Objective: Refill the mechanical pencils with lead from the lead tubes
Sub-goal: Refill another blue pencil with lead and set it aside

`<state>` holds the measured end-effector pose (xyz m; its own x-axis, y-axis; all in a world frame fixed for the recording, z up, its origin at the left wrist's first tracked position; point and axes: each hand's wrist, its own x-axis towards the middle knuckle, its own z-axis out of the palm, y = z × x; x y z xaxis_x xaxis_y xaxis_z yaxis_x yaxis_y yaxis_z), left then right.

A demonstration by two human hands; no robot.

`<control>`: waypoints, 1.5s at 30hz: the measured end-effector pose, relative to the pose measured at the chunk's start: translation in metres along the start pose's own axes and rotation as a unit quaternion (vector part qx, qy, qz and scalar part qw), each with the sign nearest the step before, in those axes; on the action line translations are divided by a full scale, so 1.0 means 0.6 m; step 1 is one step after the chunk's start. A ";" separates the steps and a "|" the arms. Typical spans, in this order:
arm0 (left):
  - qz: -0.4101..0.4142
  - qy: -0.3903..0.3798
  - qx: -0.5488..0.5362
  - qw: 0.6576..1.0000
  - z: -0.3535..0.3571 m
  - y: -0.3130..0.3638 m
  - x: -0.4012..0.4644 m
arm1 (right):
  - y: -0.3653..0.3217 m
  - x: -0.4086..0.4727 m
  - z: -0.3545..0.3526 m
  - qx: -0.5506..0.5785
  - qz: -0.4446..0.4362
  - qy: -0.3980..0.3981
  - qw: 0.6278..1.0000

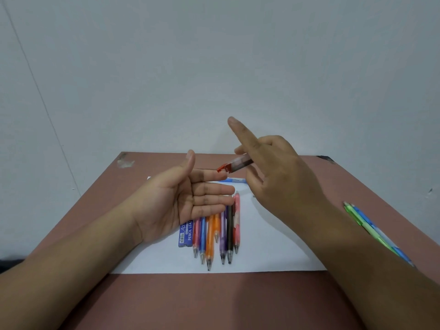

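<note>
Early stage, by my read: right hand (273, 172) pinches a clear, red-capped lead tube (234, 164), tilted over the flat, empty left hand (188, 198); coloured plastic mechanical pencils (217, 236) lie below its fingers, seemingly unfilled.

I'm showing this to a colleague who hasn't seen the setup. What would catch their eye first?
First, the two hands raised mid-frame: the right hand tilts a red-capped lead tube toward the open, upturned left hand. Next, the row of coloured mechanical pencils on the white paper below, beside a blue lead box.
</note>
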<state>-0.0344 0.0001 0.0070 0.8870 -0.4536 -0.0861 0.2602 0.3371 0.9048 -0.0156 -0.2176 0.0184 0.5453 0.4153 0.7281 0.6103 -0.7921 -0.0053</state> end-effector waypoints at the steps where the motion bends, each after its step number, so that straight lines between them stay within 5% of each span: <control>1: 0.001 0.001 0.000 1.000 0.000 0.000 0.000 | 0.000 0.001 -0.001 -0.001 -0.005 0.002 1.000; 8: 0.002 0.002 0.007 1.000 -0.002 0.000 0.000 | 0.002 0.001 0.000 0.005 -0.002 0.008 1.000; 12: 0.003 -0.001 0.013 1.000 -0.003 -0.001 0.001 | 0.014 -0.001 0.004 -0.017 -0.086 0.026 0.996; 17: 0.004 0.001 0.007 1.000 -0.002 -0.001 0.001 | 0.005 0.001 -0.002 -0.008 -0.012 0.007 1.000; 26: 0.001 -0.008 0.001 1.000 -0.004 0.000 0.001 | 0.007 0.003 -0.010 -0.026 -0.020 -0.005 0.999; 31: -0.003 -0.011 0.001 1.000 -0.005 0.001 0.001 | 0.015 0.014 -0.022 -0.058 -0.137 -0.001 0.989; 36: -0.006 -0.014 0.000 1.000 -0.007 0.002 0.001 | -0.009 0.032 -0.041 -0.067 -0.053 -0.047 0.995; 45: -0.005 -0.014 -0.009 1.000 -0.008 0.003 -0.001 | -0.015 0.038 -0.046 -0.067 -0.078 -0.041 0.994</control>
<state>-0.0325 0.0051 0.0067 0.8733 -0.4800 -0.0838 0.2763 0.3462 0.8966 -0.0243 -0.2134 0.0537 0.4982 0.5688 0.6544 0.6125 -0.7651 0.1988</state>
